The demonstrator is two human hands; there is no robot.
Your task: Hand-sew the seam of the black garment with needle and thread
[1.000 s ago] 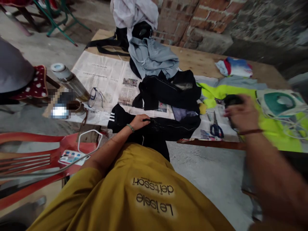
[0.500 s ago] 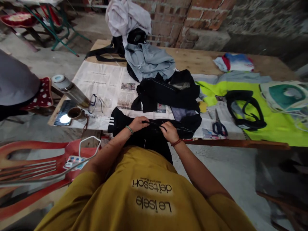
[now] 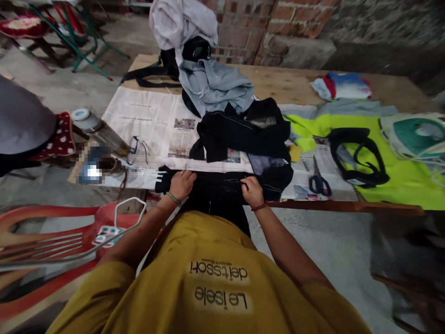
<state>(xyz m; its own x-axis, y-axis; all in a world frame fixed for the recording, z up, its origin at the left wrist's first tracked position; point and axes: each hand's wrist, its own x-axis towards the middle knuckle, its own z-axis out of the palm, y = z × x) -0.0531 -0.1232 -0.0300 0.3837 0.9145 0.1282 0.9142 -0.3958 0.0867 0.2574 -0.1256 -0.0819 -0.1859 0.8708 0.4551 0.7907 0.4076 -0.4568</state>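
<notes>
A black garment (image 3: 219, 183) with white stripes at its left end lies along the front edge of the table, stretched between my two hands. My left hand (image 3: 182, 185), with a green bracelet at the wrist, is closed on its edge near the striped end. Farther right, my right hand (image 3: 252, 191) pinches the same garment, a red bead bracelet on that wrist. The rest of the black clothing (image 3: 243, 134) lies bunched just beyond, beside grey clothing (image 3: 215, 88). Scissors (image 3: 319, 178) with dark handles rest to the right of my right hand.
Newspaper (image 3: 153, 113) covers part of the wooden table. A bottle (image 3: 99, 132), glasses (image 3: 139, 148) and a brown cup (image 3: 113, 166) stand or lie at left. A black strap loop (image 3: 359, 157) and an iron (image 3: 413, 134) rest on yellow-green cloth (image 3: 403, 190). A red chair (image 3: 86, 227) is at lower left.
My left hand has moved left along the black garment and my right hand slightly right, so they are farther apart. The cloth between them now lies straighter.
</notes>
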